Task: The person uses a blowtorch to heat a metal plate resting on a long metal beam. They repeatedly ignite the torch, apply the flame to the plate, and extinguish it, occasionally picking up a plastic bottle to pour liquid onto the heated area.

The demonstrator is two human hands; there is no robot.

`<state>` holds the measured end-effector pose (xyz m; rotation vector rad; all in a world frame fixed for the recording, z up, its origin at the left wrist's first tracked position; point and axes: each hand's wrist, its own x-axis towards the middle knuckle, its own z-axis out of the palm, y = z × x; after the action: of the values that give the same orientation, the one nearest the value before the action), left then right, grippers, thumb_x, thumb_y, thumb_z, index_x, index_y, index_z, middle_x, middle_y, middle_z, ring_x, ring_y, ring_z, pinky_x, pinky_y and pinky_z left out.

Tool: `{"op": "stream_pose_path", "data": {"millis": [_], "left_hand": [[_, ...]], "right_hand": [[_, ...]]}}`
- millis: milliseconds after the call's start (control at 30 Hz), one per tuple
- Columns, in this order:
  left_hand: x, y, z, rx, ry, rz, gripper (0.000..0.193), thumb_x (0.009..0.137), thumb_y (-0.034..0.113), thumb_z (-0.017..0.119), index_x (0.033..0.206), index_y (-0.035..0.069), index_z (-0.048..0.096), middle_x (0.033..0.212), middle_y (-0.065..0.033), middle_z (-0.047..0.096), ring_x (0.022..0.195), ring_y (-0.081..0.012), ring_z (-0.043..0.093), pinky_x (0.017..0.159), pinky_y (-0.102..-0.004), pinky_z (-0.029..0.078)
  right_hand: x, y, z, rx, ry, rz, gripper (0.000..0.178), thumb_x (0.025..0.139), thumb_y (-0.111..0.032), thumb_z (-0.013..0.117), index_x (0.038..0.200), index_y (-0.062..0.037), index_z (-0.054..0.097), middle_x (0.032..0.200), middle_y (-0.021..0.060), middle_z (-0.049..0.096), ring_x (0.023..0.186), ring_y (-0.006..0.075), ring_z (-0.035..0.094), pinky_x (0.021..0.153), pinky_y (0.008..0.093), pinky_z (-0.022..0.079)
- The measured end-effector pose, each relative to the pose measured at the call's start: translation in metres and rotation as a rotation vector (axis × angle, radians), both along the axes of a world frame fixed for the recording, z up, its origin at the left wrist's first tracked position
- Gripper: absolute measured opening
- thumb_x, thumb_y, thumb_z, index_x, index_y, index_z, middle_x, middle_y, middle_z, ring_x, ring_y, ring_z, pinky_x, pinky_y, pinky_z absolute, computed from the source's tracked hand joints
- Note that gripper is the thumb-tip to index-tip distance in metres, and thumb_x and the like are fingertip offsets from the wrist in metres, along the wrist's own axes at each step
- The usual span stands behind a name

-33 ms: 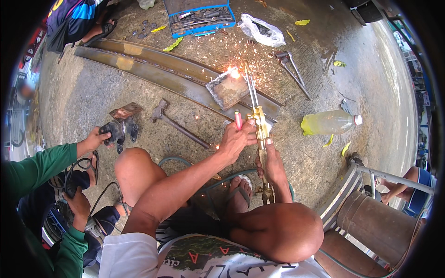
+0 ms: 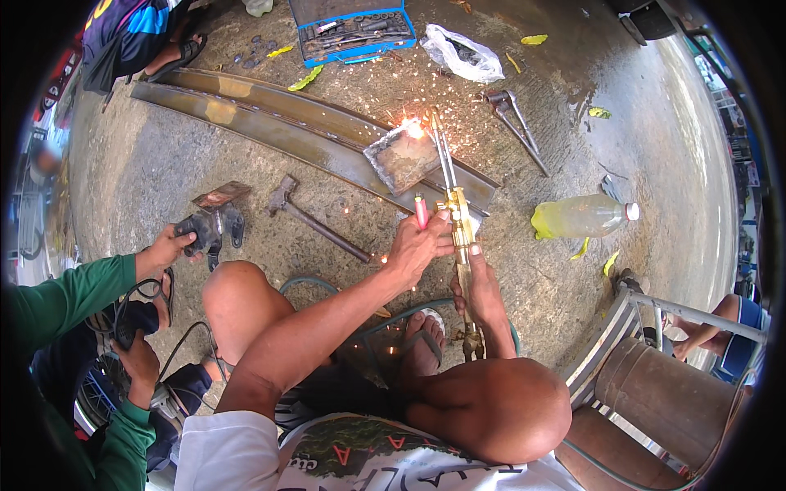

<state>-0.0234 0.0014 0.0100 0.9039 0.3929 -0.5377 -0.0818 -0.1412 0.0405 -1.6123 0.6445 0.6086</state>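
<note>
With right hand (image 2: 483, 295) closed around the handle of the brass cutting torch (image 2: 463, 233) and left hand (image 2: 417, 250) gripping its valve body, slim red lighter-like stick (image 2: 421, 211) tucked in too, aims the tip at the upper corner of the steel plate (image 2: 403, 159). Has that plate resting on steel channel beams (image 2: 286, 143). Seems only partway through the burn: throws bright sparks (image 2: 414, 128) off the plate's upper corner, leaving the rest unlit and apparently whole. Cannot tell the depth of the cut. Reaches left forearm diagonally up toward the plate; sets right hand just behind, thumb along the handle. Has a hammer (image 2: 319, 225) left of the plate, a plastic bottle (image 2: 581, 217) right of it.
</note>
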Motion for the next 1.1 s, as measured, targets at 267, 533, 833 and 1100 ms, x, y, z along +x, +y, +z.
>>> {"op": "stream_pose_path", "data": {"millis": [267, 533, 833, 1100], "left_hand": [[0.001, -0.004, -0.003, -0.032, -0.005, 0.006, 0.035, 0.103, 0.026, 0.057, 0.119, -0.005, 0.055, 0.112, -0.0236, 0.066, 0.097, -0.034, 0.071, 0.084, -0.0423, 0.061], [0.01, -0.002, -0.01, -0.022, -0.005, 0.014, 0.036, 0.102, 0.025, 0.058, 0.119, -0.006, 0.054, 0.113, -0.0249, 0.065, 0.097, -0.0344, 0.072, 0.084, -0.0425, 0.061], [0.011, -0.003, -0.01, -0.017, -0.01, -0.002, 0.036, 0.104, 0.025, 0.055, 0.125, -0.005, 0.053, 0.115, -0.0239, 0.066, 0.098, -0.0321, 0.071, 0.086, -0.0405, 0.061], [0.008, 0.0, 0.005, 0.045, -0.022, -0.014, 0.038, 0.104, 0.026, 0.054, 0.126, -0.005, 0.053, 0.117, -0.0243, 0.065, 0.103, -0.0326, 0.07, 0.088, -0.041, 0.059]], "right_hand": [[0.001, -0.002, 0.001, 0.003, 0.006, -0.032, 0.065, 0.102, -0.064, 0.032, 0.107, -0.0033, 0.053, 0.058, 0.0032, 0.047, 0.04, 0.0129, 0.043, 0.036, 0.0287, 0.037], [0.01, 0.0, -0.005, -0.007, 0.008, -0.011, 0.066, 0.101, -0.065, 0.032, 0.11, -0.0038, 0.054, 0.059, 0.0028, 0.048, 0.04, 0.0124, 0.042, 0.037, 0.0283, 0.036], [0.011, 0.0, -0.004, -0.008, -0.007, -0.013, 0.062, 0.102, -0.064, 0.033, 0.104, -0.0046, 0.052, 0.059, 0.0037, 0.048, 0.04, 0.0131, 0.043, 0.037, 0.0285, 0.036], [0.009, 0.001, -0.005, 0.044, -0.021, -0.03, 0.072, 0.1, -0.07, 0.024, 0.104, -0.004, 0.052, 0.057, 0.0026, 0.046, 0.039, 0.0126, 0.041, 0.036, 0.0274, 0.035]]}}
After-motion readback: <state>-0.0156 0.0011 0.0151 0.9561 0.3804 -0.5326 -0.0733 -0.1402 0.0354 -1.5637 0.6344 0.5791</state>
